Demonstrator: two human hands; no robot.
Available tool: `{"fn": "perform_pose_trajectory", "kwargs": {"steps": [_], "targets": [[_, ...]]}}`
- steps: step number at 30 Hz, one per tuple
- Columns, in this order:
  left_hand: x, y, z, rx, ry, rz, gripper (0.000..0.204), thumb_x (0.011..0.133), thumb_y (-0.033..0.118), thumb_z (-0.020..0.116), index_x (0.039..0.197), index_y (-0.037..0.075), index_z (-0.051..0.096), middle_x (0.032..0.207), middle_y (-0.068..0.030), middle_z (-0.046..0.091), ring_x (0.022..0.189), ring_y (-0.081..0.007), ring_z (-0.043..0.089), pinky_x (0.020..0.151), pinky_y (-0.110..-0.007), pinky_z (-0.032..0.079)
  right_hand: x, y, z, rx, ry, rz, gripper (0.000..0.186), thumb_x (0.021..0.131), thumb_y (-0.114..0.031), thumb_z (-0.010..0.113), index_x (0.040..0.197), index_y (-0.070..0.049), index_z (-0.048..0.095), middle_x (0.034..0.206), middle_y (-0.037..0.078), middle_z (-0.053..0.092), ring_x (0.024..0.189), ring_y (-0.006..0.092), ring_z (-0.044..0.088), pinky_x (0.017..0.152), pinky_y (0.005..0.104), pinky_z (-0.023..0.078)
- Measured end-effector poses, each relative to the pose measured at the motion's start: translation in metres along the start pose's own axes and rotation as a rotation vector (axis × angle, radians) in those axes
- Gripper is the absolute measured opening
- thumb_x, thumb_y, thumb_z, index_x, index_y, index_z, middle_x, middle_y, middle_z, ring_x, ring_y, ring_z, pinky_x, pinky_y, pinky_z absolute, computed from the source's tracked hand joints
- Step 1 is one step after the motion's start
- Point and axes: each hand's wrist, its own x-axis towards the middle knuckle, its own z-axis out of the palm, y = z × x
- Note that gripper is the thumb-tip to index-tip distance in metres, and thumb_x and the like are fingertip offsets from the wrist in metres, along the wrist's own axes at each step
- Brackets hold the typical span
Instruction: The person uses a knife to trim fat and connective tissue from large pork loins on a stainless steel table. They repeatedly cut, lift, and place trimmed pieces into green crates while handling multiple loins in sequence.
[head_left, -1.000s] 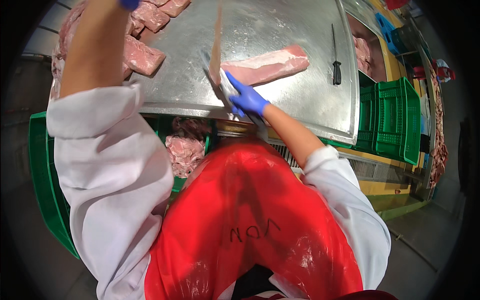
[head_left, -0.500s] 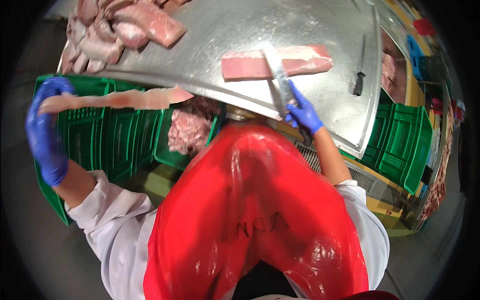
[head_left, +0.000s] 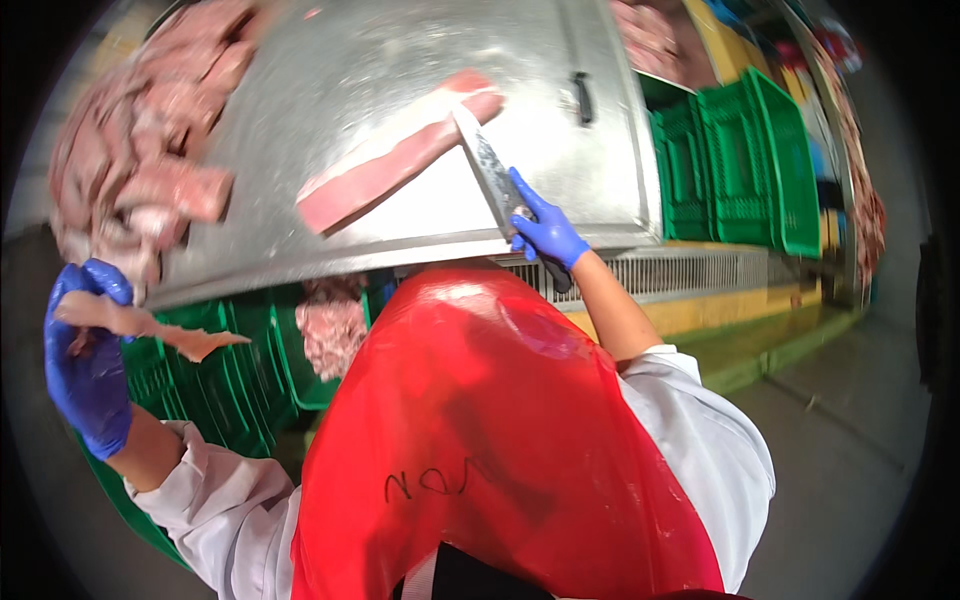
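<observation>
My left hand (head_left: 85,370), in a blue glove, is closed on a thin, ragged strip of pale meat (head_left: 180,336) at the lower left, held out over green crates (head_left: 250,360). My right hand (head_left: 545,230), also gloved, grips a long knife (head_left: 485,160) whose blade reaches up to a long pink loin (head_left: 370,180) with a white fat band, lying diagonally on the steel table (head_left: 330,45). A pile of pork pieces (head_left: 135,140) covers the table's left side, above my left hand.
A black-handled tool (head_left: 583,98) lies on the table's right part. Beside the table are more green crates (head_left: 750,160) and a bin of meat (head_left: 645,35). Trimmings (head_left: 330,325) fill a crate below the front edge. Red-aproned, I stand close against that edge.
My left hand has swung down to the left with the strip. The loin appears at a steeper diagonal and further left, as the view has shifted. The knife stays in my right hand.
</observation>
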Motion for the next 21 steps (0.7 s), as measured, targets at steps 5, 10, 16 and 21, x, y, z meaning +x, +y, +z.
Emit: {"fn": "perform_pose_trajectory", "kwargs": {"steps": [5,10,16,21], "targets": [[0.103,0.027,0.138,0.174,-0.537,0.767,0.032,0.098,0.018,0.046,0.1,-0.007,0.065,0.09,-0.0171,0.069,0.08,-0.0236,0.064,0.074,-0.033,0.053,-0.05,0.021,-0.059,0.217,0.309,-0.132,0.077,0.098,-0.004,0.056,0.161,-0.031,0.02,0.074,0.005,0.062,0.058,0.0113,0.064,0.049,0.0263,0.054],[0.154,0.026,0.316,0.483,-0.655,0.87,0.034,0.095,0.024,0.051,0.112,-0.004,0.062,0.101,-0.0178,0.068,0.088,-0.0259,0.065,0.08,-0.036,0.053,-0.113,0.061,-0.122,0.379,0.589,-0.152,0.079,0.098,-0.002,0.054,0.162,-0.029,0.016,0.083,0.007,0.064,0.058,0.011,0.063,0.045,0.024,0.051],[0.145,-0.015,0.497,0.796,-0.979,0.75,0.047,0.092,0.031,0.057,0.126,-0.001,0.057,0.115,-0.0186,0.066,0.097,-0.0285,0.067,0.087,-0.04,0.054,-0.128,0.097,-0.151,0.211,0.606,-0.051,0.078,0.098,-0.001,0.052,0.162,-0.03,0.017,0.082,0.007,0.065,0.057,0.01,0.062,0.046,0.0241,0.049],[0.194,-0.13,0.516,0.68,-1.067,0.937,0.056,0.09,0.033,0.061,0.138,0.006,0.054,0.128,-0.0198,0.064,0.105,-0.0327,0.068,0.093,-0.044,0.054,-0.102,0.094,-0.136,0.153,0.401,0.091,0.082,0.097,0.001,0.053,0.161,-0.036,0.017,0.079,0.006,0.065,0.058,0.0098,0.062,0.047,0.0242,0.05]]}}
